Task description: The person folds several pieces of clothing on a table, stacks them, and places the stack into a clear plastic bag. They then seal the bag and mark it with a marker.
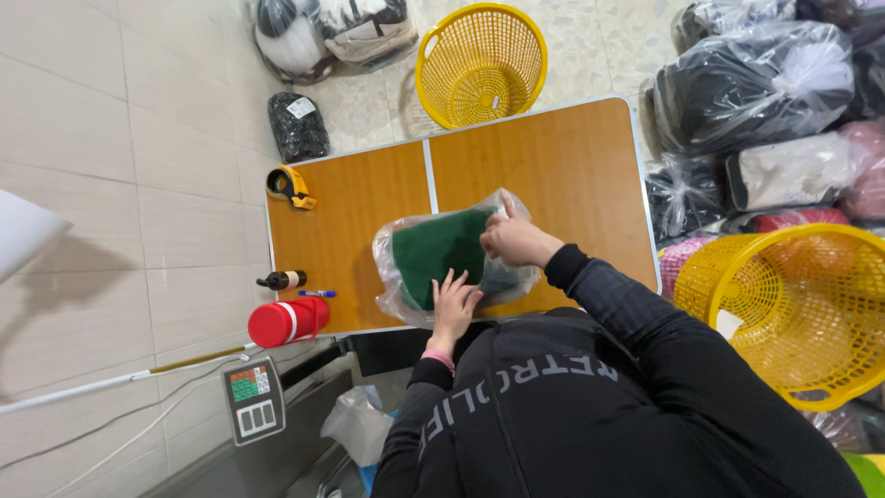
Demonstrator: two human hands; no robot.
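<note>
Head view, looking down: green garment (433, 254) lying mostly inside clear plastic bag (398, 267), mid wooden table (572, 157). Left hand (453, 300) pressing flat, fingers spread, on bag's near edge; right hand (513, 240) pinching bag's far edge. Bagging seems nearly done, bag not sealed. Count: 2 yellow baskets (481, 63), 1 red flask (288, 321), 1 tape dispenser (289, 186).

Wooden folding table (572, 157): bagged green cloth (441, 254), tape dispenser (289, 186), red flask (288, 322), marker (317, 293).

Glossy, crinkled clear plastic bag (406, 277) around matt green cloth (438, 254); smooth, wood-look table top (572, 157) with pale metal edging. Shiny red flask (288, 322); perforated yellow plastic basket (480, 63).
</note>
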